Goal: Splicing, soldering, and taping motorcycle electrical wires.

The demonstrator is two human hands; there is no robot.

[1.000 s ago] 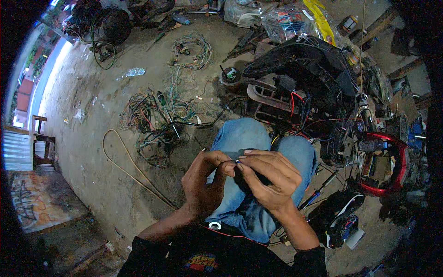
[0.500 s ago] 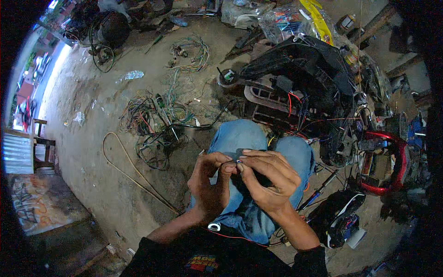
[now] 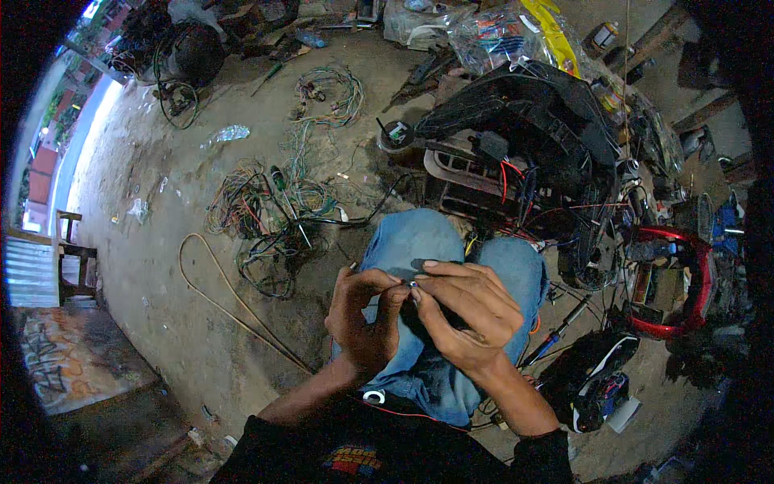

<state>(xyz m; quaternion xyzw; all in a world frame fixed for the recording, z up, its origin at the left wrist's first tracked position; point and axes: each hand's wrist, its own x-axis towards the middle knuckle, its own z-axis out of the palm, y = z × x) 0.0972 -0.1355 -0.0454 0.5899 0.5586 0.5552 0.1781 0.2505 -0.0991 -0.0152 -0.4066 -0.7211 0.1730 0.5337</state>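
Note:
Above my knees, my left hand [image 3: 367, 315] and my right hand [image 3: 472, 315] meet fingertip to fingertip. Between them sits a tiny shiny piece [image 3: 414, 283], too small to name. My right thumb and index finger pinch it. The left thumb and index finger are also pressed together right beside it, and whatever they hold is hidden. My jeans [image 3: 411, 242] lie just beneath both hands. A white ring-shaped thing [image 3: 373, 397] rests at my lap, close to a thin red wire [image 3: 415, 415].
Tangled wires [image 3: 242, 202] with a screwdriver [image 3: 280, 181] lie ahead on the left. A looped tan cord [image 3: 193, 266] is nearer. Ahead on the right stands a black motorcycle body part [image 3: 516, 105], with a red curved frame [image 3: 701, 298] further right. A black shoe-like thing [image 3: 592, 367] lies nearby.
Both hands hold nearly the same pose, pinched together. The shiny piece between the fingertips shows slightly more. Vehicles on the street at far left have moved out of sight.

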